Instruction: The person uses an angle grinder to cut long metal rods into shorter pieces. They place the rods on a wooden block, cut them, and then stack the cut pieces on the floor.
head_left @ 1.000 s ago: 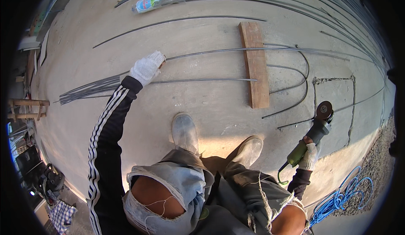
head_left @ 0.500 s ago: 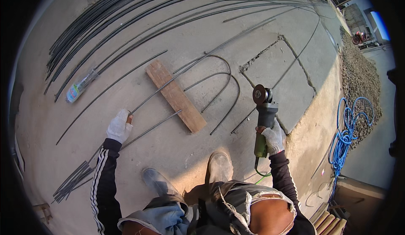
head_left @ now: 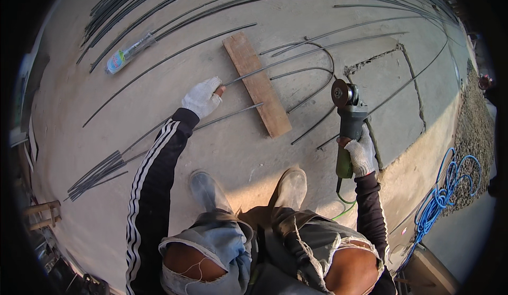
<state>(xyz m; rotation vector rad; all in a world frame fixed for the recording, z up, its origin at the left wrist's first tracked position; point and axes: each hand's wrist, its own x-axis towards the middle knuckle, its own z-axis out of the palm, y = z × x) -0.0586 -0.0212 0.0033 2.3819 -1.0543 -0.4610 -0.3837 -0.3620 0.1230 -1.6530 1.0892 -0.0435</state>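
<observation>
My left hand (head_left: 202,98), in a white fingerless glove, is closed around a long thin steel rod (head_left: 237,79). That rod crosses a wooden board (head_left: 259,86) lying on the concrete. A second rod (head_left: 227,117) has its end on the same board. In my right gloved hand (head_left: 362,152) is an angle grinder (head_left: 351,120), held upright by its green body, its disc at the top. I cannot tell whether the disc spins. Near the grinder lie bent U-shaped rods (head_left: 332,62).
Many long rods (head_left: 211,9) stretch across the far floor, with a clear plastic-wrapped item (head_left: 127,54) beside them. Short cut rods (head_left: 98,176) lie at left. A cracked concrete patch (head_left: 386,94), coiled blue hose (head_left: 431,205) and gravel (head_left: 471,152) are at right.
The view has shifted, so the floor sits further right and up. My left hand is nearer the board, and the held rod's far end has parted from the rod beside it.
</observation>
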